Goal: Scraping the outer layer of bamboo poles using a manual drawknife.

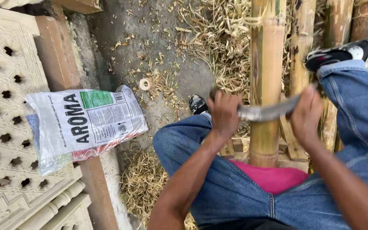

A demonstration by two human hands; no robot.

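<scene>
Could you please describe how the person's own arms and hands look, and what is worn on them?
Both arms are bare from the elbow down: no sleeves, gloves, watch or rings show. The left hand and right hand are uncovered too, both seen from the back. Lower down, the person wears blue jeans and black-and-white shoes.

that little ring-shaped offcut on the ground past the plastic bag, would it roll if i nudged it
The ring offcut lies flat, hole up, so it would probably slide rather than roll. It looks small and thin-walled, so likely light. The scattered shavings around it would probably snag it quickly.
</scene>
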